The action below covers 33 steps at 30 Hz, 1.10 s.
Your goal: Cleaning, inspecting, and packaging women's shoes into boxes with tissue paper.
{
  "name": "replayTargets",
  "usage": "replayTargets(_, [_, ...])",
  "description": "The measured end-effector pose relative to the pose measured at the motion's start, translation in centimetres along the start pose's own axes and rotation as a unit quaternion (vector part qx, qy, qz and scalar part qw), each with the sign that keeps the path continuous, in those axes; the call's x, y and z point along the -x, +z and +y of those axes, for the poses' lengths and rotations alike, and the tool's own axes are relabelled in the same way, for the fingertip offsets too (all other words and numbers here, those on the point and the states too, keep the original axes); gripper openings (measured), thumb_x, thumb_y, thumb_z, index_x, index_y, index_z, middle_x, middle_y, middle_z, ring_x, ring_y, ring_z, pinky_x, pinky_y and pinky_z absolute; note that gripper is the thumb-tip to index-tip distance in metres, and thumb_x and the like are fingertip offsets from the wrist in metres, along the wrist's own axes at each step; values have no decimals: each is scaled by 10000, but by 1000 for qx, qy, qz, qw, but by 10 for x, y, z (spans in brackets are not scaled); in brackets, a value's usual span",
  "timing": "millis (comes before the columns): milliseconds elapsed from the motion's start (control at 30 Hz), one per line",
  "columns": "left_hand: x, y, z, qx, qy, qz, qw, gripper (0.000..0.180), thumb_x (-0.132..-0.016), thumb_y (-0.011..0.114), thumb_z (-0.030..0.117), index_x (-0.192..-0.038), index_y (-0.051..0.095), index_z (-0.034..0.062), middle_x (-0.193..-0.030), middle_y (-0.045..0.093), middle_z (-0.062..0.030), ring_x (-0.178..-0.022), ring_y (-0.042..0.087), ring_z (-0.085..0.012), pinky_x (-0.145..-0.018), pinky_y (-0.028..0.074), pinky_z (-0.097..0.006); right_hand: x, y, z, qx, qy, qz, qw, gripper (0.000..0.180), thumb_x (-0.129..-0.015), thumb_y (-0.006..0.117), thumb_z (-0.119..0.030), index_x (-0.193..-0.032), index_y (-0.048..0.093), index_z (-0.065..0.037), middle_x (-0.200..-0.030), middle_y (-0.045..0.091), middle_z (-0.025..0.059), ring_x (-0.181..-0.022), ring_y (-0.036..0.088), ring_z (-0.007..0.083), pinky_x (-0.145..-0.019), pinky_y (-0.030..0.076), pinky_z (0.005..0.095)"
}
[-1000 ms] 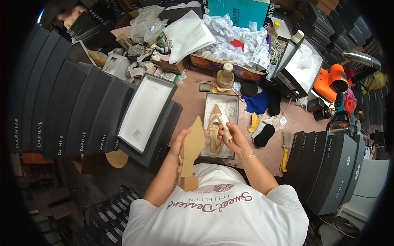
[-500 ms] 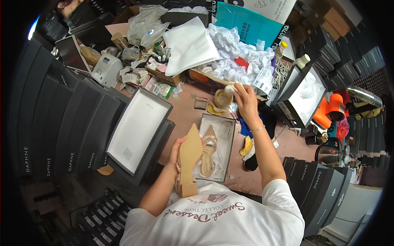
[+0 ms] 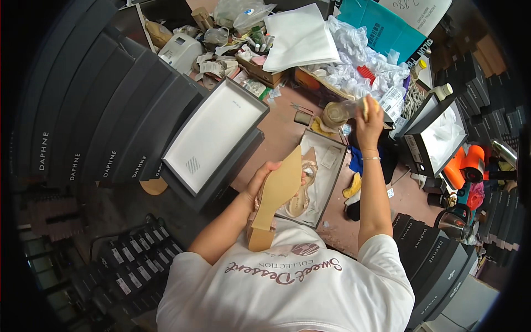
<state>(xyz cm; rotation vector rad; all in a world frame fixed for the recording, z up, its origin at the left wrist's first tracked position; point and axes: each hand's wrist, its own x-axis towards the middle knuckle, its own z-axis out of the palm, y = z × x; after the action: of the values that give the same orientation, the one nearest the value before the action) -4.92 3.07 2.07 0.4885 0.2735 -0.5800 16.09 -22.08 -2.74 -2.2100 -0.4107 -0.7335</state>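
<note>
At the bench (image 3: 279, 124), the left hand (image 3: 258, 182) closes on one shoe (image 3: 279, 182), thumb along the left edge of the tan sole, most of its other fingers hidden behind. The shoe is held sole outward, pointed toe up and block heel down, in front of the person's shirt and partly across the left side of an open box (image 3: 326, 182). The right hand (image 3: 370, 124), farther out, has its fingers curled around a cream cloth (image 3: 371, 103). A blurred clear piece (image 3: 349, 107) lies between that hand and a jar (image 3: 334, 115); whether the fingers grip it cannot be told.

Half a second earlier, the right hand was at the white cap above the jar; it is now to the jar's right. A second earlier, it held the cloth over the box. The left hand keeps its hold on the shoe.

Two shoes are in view: the one in hand and the other shoe (image 3: 298, 205), lying in the box. Around them are one yellow pad (image 3: 322, 127) under the jar, one white-lined lid (image 3: 221, 133) at left, one red piece (image 3: 365, 73) on crumpled paper (image 3: 354, 50) and one kettle (image 3: 453, 221) at far right.
</note>
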Motion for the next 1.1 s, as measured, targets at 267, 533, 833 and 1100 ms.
replayTargets(267, [4,-6,-12,-37,-56,43,997,637,-884,470,384,-1355,388,-37,-1153,574,-227,-1056,592,-293,-859,513,-417,124,-29,47,-596,476,324,559,200,-925,588,-143,-1067,539,-12,-1010,596,115,-914,617,247,-817,566,427])
replayTargets(533, [10,-26,-35,-11,-98,38,994,560,-918,415,364,-1270,463,-70,-1142,578,-262,-1034,612,-308,-786,551,-409,136,-9,31,-657,526,360,404,275,-923,598,-177,-1090,521,29,-1105,594,134,-1013,591,269,-918,523,428])
replayTargets(833, [3,-30,-25,11,-30,66,997,576,-914,421,383,-1297,450,-46,-1184,559,-254,-1068,589,-340,-816,537,-425,99,-6,38,-583,482,321,571,266,-941,565,-178,-1110,533,24,-1106,594,130,-996,602,247,-883,532,397])
replayTargets(1100, [-3,-41,-13,75,3,92,993,563,-891,451,420,-1232,503,-26,-1087,588,-222,-1015,602,-320,-809,526,-417,11,1,-2,29,-29,-12,999,478,-834,650,-52,-1294,534,-112,-1144,529,205,-1010,565,352,-866,460,380])
